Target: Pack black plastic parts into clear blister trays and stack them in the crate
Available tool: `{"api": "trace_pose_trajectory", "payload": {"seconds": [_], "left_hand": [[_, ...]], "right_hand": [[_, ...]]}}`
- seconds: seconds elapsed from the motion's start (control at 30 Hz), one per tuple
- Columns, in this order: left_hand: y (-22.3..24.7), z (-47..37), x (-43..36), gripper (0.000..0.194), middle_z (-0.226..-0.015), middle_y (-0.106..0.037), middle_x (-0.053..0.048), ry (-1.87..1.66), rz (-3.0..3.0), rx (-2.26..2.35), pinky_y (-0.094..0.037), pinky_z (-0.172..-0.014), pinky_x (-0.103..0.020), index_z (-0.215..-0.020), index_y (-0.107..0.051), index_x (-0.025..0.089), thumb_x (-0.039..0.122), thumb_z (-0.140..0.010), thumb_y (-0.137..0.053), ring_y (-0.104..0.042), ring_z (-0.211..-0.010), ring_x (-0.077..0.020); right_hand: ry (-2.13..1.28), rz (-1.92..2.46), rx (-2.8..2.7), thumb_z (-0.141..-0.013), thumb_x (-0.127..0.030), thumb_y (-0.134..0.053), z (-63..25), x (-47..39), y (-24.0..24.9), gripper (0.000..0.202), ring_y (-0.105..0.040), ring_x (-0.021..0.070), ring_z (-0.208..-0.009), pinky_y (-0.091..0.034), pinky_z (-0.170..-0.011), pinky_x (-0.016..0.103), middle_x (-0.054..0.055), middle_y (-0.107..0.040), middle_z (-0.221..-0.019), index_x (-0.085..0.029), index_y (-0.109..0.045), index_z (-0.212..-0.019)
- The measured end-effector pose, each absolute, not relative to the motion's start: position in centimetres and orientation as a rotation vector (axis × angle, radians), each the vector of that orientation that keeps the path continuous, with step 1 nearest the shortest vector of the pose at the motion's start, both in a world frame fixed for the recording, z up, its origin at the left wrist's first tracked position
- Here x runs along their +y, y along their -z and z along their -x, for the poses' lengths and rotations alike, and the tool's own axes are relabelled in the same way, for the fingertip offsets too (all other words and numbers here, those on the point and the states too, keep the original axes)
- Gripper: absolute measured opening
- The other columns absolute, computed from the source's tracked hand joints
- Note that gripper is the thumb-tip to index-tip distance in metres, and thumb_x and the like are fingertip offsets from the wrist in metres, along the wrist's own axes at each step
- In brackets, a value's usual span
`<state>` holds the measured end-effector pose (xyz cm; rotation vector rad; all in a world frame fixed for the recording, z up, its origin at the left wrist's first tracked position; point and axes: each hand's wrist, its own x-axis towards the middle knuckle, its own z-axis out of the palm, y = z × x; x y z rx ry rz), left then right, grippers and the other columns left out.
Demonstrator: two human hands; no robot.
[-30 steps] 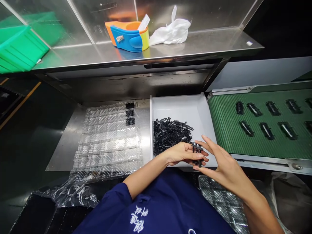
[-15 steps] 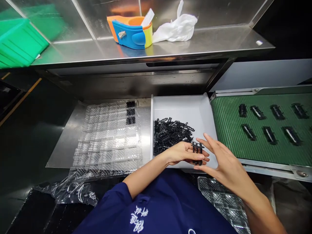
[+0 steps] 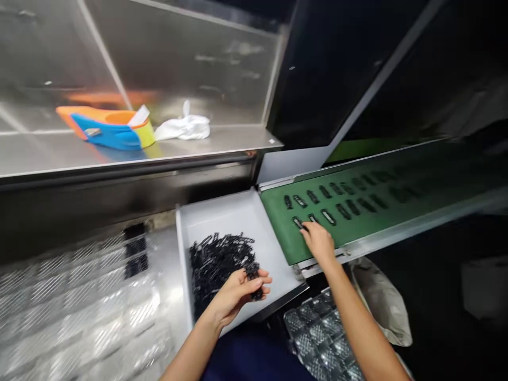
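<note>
My left hand (image 3: 240, 291) is closed around a small bunch of black plastic parts (image 3: 254, 280), held above the front of the white tray (image 3: 273, 254). Inside that tray lies a loose heap of similar black plastic pieces (image 3: 218, 259). Out over the green conveyor belt (image 3: 281, 233), my right hand (image 3: 318, 242) has its fingertips pinched at the near end of a black plastic part (image 3: 297, 222). That part still appears to lie on the belt; the fingers partly cover its end.
More black parts (image 3: 343, 211) lie in two rows along the belt. Clear blister trays (image 3: 91, 307) are stacked at left, with black pieces (image 3: 135, 248) in a few pockets. A colourful holder (image 3: 115, 132) and white plastic bag (image 3: 184, 127) sit on the steel shelf (image 3: 234, 138).
The view has swung right toward the belt. My right hand has moved away from the parts in my left hand and reached a part on the belt. My left hand keeps its hold.
</note>
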<state>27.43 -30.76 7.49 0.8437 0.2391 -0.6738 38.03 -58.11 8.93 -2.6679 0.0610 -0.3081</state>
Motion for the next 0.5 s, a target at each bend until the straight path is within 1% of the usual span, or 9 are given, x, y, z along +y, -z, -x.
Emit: {"api": "trace_pose_trajectory", "payload": {"seconds": [0.07,0.1,0.2,0.27,0.37,0.5], "left_hand": [[-7.9,-28.0,-30.4,0.048,-0.102,-0.074,-0.011,0.633,-0.897,0.243,-0.051,-0.084,-0.031,-0.096,-0.073,0.015,0.040,-0.061,-0.092,-0.068,-0.084,-0.0176],[-8.1,-28.2,-30.2,0.047,-0.101,-0.074,-0.010,0.608,-0.925,0.237,-0.051,-0.086,-0.031,-0.096,-0.073,0.015,0.041,-0.062,-0.092,-0.068,-0.087,-0.0176],[-8.5,-28.7,-29.5,0.045,-0.097,-0.074,-0.008,0.544,-1.032,0.212,-0.048,-0.091,-0.029,-0.095,-0.074,0.016,0.045,-0.064,-0.089,-0.066,-0.089,-0.0167],[-8.5,-28.8,-29.2,0.045,-0.096,-0.074,-0.008,0.566,-1.100,0.175,-0.047,-0.090,-0.028,-0.096,-0.075,0.016,0.046,-0.066,-0.088,-0.065,-0.090,-0.0166],[-8.3,-28.4,-29.2,0.045,-0.091,-0.073,-0.007,0.700,-1.122,0.080,-0.047,-0.083,-0.028,-0.095,-0.075,0.015,0.047,-0.066,-0.088,-0.064,-0.085,-0.0161],[-8.3,-27.5,-30.1,0.050,-0.090,-0.071,-0.006,0.814,-1.084,0.087,-0.048,-0.080,-0.030,-0.093,-0.073,0.015,0.047,-0.059,-0.091,-0.064,-0.082,-0.0169]], "right_hand": [[0.256,2.632,0.033,-0.096,-0.039,-0.059,-38.1,-58.0,-9.5,0.026,-0.065,0.0192,-0.091,-0.052,-0.087,0.042,0.007,-0.068,-0.099,-0.015,-0.066,-0.099],[0.218,2.603,0.000,-0.096,-0.037,-0.060,-37.7,-57.6,-10.0,0.023,-0.064,0.0174,-0.089,-0.052,-0.085,0.039,0.005,-0.068,-0.097,-0.015,-0.066,-0.098],[-0.005,2.465,-0.201,-0.093,-0.024,-0.057,-35.1,-55.7,-11.7,0.014,-0.063,0.0150,-0.081,-0.051,-0.076,0.030,0.003,-0.069,-0.088,-0.016,-0.068,-0.091],[-0.208,2.336,-0.377,-0.088,-0.020,-0.059,-32.9,-54.1,-12.9,0.013,-0.064,0.0135,-0.076,-0.049,-0.071,0.025,0.000,-0.070,-0.082,-0.018,-0.071,-0.084],[-0.387,2.172,-0.506,-0.083,-0.022,-0.065,-30.1,-52.0,-14.0,0.009,-0.064,0.0130,-0.075,-0.049,-0.071,0.023,-0.002,-0.071,-0.080,-0.020,-0.074,-0.081],[-0.361,2.100,-0.394,-0.085,-0.023,-0.063,-28.5,-50.0,-14.1,0.013,-0.065,0.0151,-0.077,-0.049,-0.073,0.025,0.001,-0.073,-0.084,-0.019,-0.075,-0.088]]}}
